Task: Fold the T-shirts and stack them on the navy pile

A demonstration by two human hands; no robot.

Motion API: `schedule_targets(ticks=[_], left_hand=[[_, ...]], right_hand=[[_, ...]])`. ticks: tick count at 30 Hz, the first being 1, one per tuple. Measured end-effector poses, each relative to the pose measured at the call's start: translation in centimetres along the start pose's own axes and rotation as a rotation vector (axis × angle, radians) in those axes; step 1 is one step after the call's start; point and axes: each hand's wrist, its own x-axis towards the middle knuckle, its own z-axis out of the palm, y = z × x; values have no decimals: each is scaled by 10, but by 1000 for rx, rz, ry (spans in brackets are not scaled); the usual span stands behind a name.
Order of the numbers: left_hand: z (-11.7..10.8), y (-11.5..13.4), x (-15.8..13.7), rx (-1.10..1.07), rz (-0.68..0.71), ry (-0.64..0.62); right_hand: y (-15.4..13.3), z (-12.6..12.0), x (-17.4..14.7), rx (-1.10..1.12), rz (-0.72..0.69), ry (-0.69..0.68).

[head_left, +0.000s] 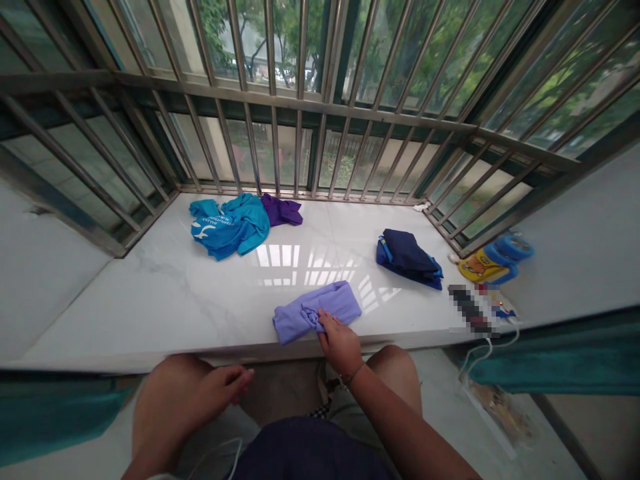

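Note:
A lavender garment (340, 300), folded into a long flat bundle with a bunched swirl near its middle, lies by the front edge of the white ledge. My right hand (341, 341) reaches onto it from the near side, fingertips and thumb closed at the bunched part. The fingertips partly cover the cloth there. My left hand (227, 387) is over my left knee, apart from the garment; its fingers are loosely bent, the thumb stands off, and nothing is in it.
On the white marble-look ledge (165, 293), a crumpled teal shirt (230, 227) and purple cloth (283, 211) lie back left. Dark navy folded clothes (407, 257) sit to the right. A blue-and-yellow bottle (493, 259) and a cable (467, 367) are farther right. Metal window bars (300, 103) enclose the back.

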Motion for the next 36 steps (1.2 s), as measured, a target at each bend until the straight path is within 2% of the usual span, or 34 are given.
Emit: schedule_targets(ticks=[3,6,10,14,19,22,24,26,29,31,33,36], left_hand=[[17,33,13,-123,134,-75],[15,44,37,-88,203,17],[6,42,79,85,292,186],[12,37,108,277,266,280],[24,31,113,354,296,347],[26,29,112,371,305,363],[26,30,112,389,289,370],[26,31,112,399,282,381],[27,32,112,402,275,396],[28,33,112,407,265,400],[28,33,111,416,257,397],[28,34,111,437,242,385]], right_hand=[[-1,-18,12,-4,54,-120],[14,-56,38,1,209,-157],[60,-129,85,34,369,49],[110,-211,124,-44,459,268],[147,-305,149,-350,605,422],[161,-339,160,-487,639,486],[171,-340,167,-558,659,469],[182,-321,171,-599,676,340],[193,-266,167,-576,668,-6],[197,-227,158,-527,638,-146],[200,-198,147,-496,603,-189],[204,-179,133,-478,571,-187]])
